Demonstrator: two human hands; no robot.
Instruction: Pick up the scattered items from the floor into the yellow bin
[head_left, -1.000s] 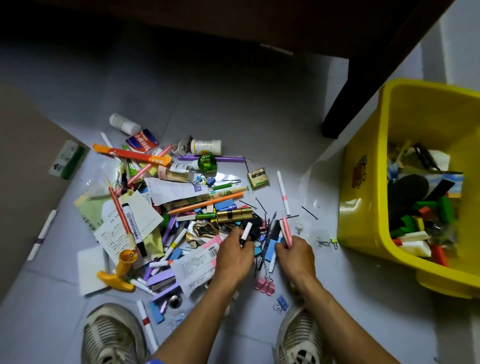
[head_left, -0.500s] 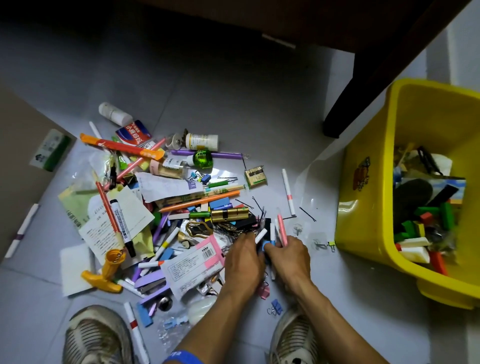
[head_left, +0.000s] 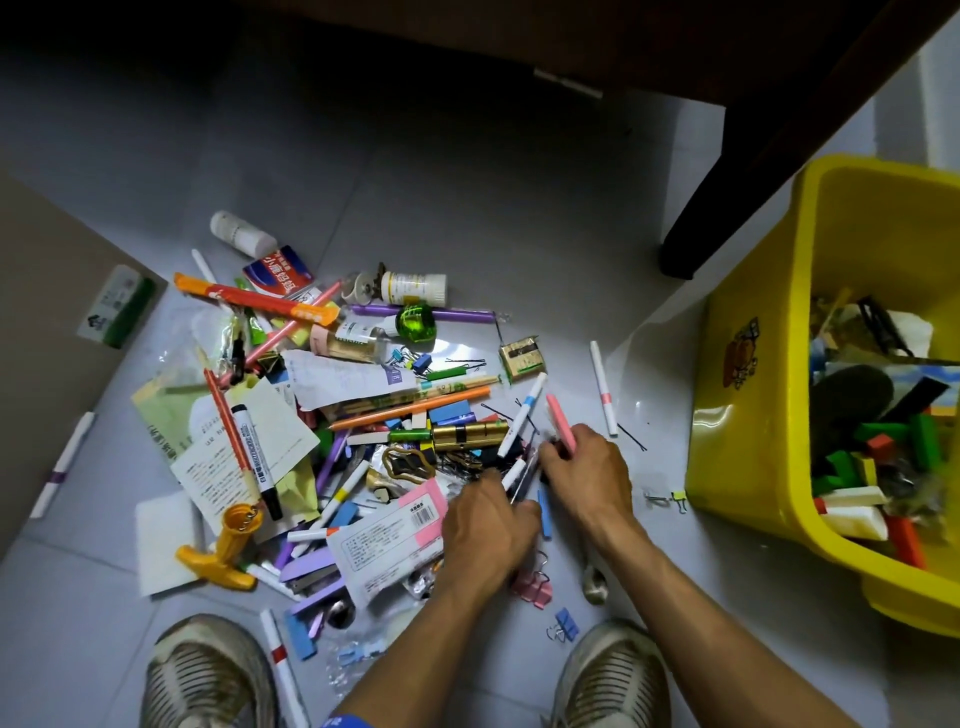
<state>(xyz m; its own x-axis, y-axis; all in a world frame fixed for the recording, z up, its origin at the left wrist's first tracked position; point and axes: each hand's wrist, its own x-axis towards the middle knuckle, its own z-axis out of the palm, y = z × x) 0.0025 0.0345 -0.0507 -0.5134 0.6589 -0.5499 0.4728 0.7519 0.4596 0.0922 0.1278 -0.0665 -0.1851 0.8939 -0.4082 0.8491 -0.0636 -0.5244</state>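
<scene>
Your yellow bin (head_left: 748, 415) sits on the floor (head_left: 467, 197) to your right, partly filled with green, red and white blocks, a dark rounded piece and some papers. The scattered items (head_left: 332, 415), pens, papers, bottles and clips, lie in a heap in front of your shoes. Your right hand (head_left: 587, 467) grips a pink pen (head_left: 560, 421) at the heap's near edge. Your left hand (head_left: 488, 525), just beside it, is closed around a few thin pens (head_left: 519, 475).
</scene>
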